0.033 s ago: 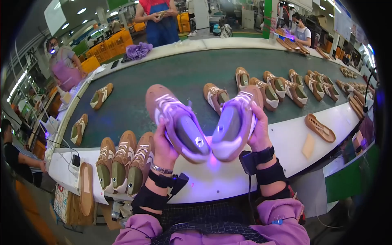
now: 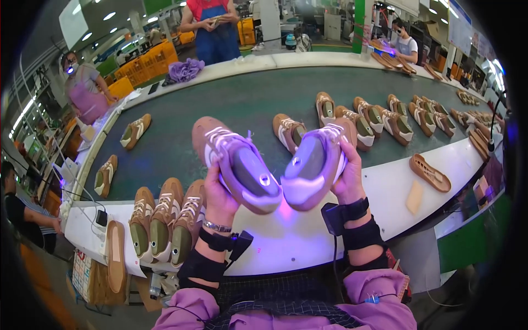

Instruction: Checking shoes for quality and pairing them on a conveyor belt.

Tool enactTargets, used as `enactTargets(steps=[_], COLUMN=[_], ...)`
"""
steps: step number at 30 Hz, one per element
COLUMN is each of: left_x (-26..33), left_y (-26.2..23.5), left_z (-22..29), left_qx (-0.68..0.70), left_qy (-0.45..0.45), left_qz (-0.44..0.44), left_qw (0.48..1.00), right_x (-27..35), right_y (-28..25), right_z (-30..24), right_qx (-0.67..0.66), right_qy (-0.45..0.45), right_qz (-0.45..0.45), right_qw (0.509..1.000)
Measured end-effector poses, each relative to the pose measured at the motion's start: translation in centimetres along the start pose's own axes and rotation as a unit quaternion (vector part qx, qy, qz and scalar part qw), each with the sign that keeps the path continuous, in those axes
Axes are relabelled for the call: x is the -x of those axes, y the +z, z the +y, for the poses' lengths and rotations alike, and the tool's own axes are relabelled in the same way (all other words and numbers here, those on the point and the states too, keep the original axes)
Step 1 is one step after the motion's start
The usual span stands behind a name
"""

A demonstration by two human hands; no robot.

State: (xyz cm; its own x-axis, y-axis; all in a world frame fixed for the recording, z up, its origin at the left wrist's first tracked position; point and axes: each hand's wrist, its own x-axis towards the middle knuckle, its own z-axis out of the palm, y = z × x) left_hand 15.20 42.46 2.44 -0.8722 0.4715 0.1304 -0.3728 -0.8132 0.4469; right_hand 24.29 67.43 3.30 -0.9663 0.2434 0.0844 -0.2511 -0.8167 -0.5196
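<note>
My left hand (image 2: 220, 192) is wrapped round the outer side of a brown sneaker (image 2: 248, 165) with white laces and a pale heel patch. On the other side, my right hand (image 2: 348, 177) grips a similar sneaker (image 2: 308, 165) by its outer side. Both shoes are held up above the white work surface, toes pointing away and heels close together. Their openings face me, showing dark insoles with a small round pale mark. Purple light falls on them. Left of my left forearm stand several sneakers (image 2: 165, 220) on the white ledge.
A green conveyor belt (image 2: 231, 88) carries rows of sneakers (image 2: 393, 124) at right and two at far left. On the white ledge (image 2: 379, 190) lie a tan sole (image 2: 430, 173) and a beige piece (image 2: 414, 197). Another sole (image 2: 116, 256) overhangs its left edge. People stand beyond.
Both sneakers have shifted slightly, their heels a little higher and the left shoe's toe a little further left. My grip on each stays the same.
</note>
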Motion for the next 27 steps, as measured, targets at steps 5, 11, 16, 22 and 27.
enactTargets(steps=[5,11,16,22,27], left_x=[-1.3,-1.1,-1.0,-0.8,-0.8], left_y=[-2.3,-2.8,-3.1,-2.5,-2.9], left_z=[-0.2,-0.9,-1.3,-1.5,-1.4], left_qx=[0.004,-0.009,0.002,0.008,-0.001], left_qy=[0.035,0.042,0.054,0.055,0.064], left_qz=[0.028,0.136,0.166,0.179,0.190], left_qw=[0.999,0.990,0.985,0.982,0.980], right_x=[-0.7,-0.5,0.2,0.5,0.8], right_y=[-1.8,-2.1,-1.1,-1.3,-1.4], right_z=[1.6,3.0,3.2,3.5,3.7], right_qx=[-0.055,-0.039,-0.030,-0.025,-0.033], right_qy=[-0.087,-0.086,-0.095,-0.104,-0.092], right_qz=[0.093,0.152,0.157,0.168,0.161], right_qw=[0.990,0.984,0.983,0.980,0.982])
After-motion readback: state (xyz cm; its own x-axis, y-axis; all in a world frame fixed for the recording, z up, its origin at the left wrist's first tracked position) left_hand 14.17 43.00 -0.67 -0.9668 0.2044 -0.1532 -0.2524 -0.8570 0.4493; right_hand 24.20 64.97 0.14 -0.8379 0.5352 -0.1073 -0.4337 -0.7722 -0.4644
